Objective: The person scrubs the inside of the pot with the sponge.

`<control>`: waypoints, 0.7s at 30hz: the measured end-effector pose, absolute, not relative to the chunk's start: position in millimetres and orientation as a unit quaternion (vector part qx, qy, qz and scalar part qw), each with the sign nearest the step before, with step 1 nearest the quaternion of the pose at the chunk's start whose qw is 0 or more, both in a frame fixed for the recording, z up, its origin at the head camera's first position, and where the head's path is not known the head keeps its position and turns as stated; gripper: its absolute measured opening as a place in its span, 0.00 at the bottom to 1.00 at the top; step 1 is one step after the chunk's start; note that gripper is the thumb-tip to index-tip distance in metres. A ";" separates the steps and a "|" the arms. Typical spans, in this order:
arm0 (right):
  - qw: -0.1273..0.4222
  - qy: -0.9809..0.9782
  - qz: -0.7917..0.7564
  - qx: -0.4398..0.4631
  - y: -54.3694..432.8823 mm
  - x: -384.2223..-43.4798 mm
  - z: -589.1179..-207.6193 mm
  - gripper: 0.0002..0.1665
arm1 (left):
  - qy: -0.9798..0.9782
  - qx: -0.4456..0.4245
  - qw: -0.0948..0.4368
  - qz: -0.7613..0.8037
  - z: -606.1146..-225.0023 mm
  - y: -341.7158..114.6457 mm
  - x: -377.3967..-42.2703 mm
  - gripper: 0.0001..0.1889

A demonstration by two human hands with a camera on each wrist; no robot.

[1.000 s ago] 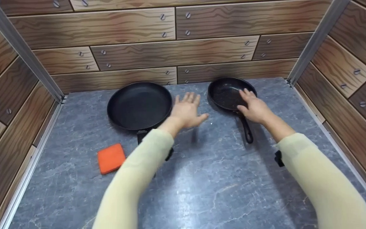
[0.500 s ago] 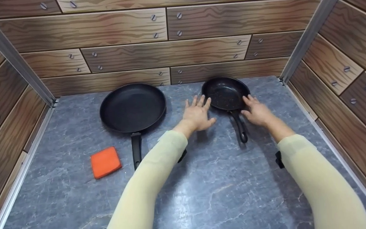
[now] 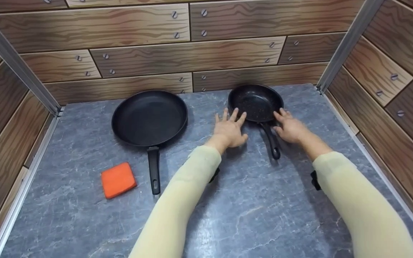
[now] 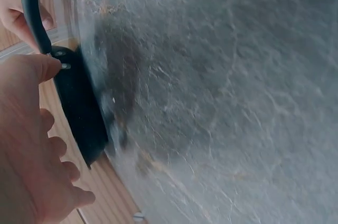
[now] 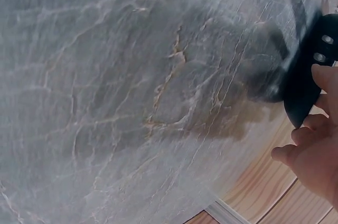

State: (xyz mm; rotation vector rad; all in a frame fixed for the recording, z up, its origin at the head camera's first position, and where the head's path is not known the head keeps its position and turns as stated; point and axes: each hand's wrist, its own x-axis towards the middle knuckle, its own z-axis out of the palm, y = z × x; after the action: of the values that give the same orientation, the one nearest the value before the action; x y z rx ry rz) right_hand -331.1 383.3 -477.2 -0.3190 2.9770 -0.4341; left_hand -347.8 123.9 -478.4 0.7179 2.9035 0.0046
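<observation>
A small black frying pan [image 3: 256, 102] lies at the back right of the worktop, its handle [image 3: 271, 141] pointing toward me. At its left front rim is my left hand [image 3: 229, 129], palm down with fingers spread. On the opposite side, the fingers of my right hand [image 3: 290, 128] are at the right rim, loosely bent. Both wrist views show the pan's dark side wall close to the fingers; whether they touch it I cannot tell. Farther left lies a larger black frying pan [image 3: 149, 118], away from both hands.
An orange folded square [image 3: 118, 180], cloth-like, lies left of the large pan's handle [image 3: 153, 172]. Wood-patterned walls [image 3: 138, 57] close off the back and both sides of the grey marbled worktop [image 3: 74, 215].
My left hand has moved right, from beside the large pan to the small pan's left front rim. My right hand has shifted from over the small pan to its right rim. The view shifts slightly.
</observation>
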 end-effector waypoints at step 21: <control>0.052 0.982 -0.142 -0.118 382.8 -326.8 -482.8 0.40 | 0.968 0.234 0.094 0.007 -477.5 123.5 -346.0 0.42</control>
State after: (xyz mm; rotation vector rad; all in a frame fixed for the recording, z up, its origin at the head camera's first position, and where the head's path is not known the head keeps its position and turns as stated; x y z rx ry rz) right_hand -326.8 382.8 -482.8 -0.3580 2.9863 -0.4306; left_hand -346.0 123.5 -477.5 0.6931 2.8715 0.0200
